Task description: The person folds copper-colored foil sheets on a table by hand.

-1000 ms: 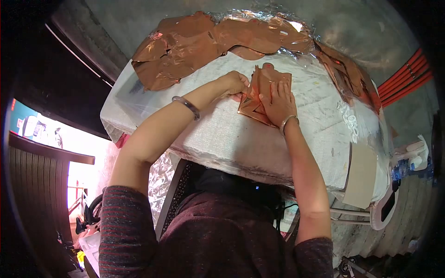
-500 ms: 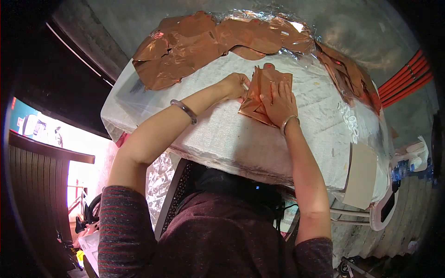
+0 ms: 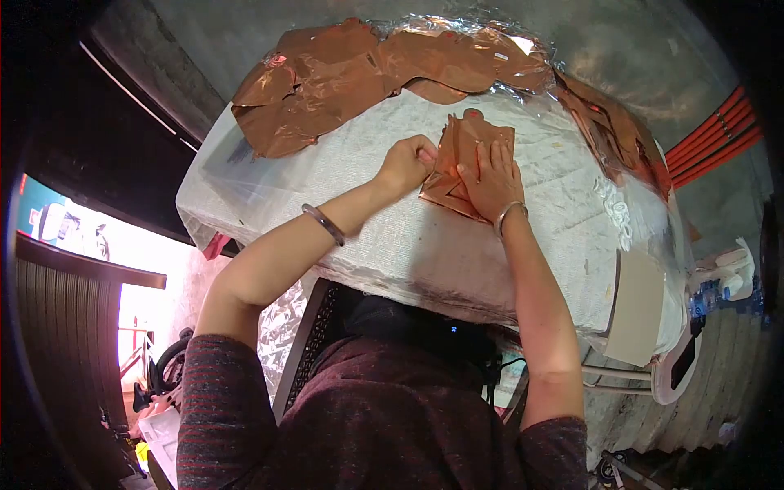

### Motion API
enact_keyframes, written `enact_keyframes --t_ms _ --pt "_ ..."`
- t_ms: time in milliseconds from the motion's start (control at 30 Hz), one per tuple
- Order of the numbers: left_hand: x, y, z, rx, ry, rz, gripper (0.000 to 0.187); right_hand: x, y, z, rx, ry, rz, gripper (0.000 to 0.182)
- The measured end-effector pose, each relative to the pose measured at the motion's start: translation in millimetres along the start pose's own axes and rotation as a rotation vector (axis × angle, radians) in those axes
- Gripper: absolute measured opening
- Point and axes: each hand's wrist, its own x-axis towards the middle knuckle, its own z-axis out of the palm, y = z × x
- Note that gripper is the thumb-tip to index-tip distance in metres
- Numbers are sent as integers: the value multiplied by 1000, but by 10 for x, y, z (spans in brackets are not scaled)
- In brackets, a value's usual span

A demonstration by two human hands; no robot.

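Head view: a folded copper-coloured foil [image 3: 455, 155] is pressed down by the right hand [image 3: 492, 180], fingers flat and slightly spread, apparently so that it cannot slide. Near its left edge the left hand [image 3: 407, 167] is held with fingers curled; whether anything is pinched cannot be told. White cloth [image 3: 371, 233] is spread beneath, seemingly as padding. Foil sheets [image 3: 331, 86] are laid along the far side; red tubes [image 3: 714, 135] are seen far right.

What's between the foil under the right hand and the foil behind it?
In the head view, white cloth lies between near foil and back foil.
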Motion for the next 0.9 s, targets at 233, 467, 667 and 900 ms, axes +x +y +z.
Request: enact_keyframes --t_ms 233,467,667,900 --pt "35 94 -135 -186 -190 -183 12 -3 -1 8 13 1 2 70" --pt "146 270 -190 -24 -245 -242 14 1 10 11 16 5 -8 70" --pt "197 217 -126 -9 -189 -305 21 -1 24 32 8 15 -19 70" --pt "180 148 -81 -105 -183 -221 26 -4 19 30 26 9 -9 70"
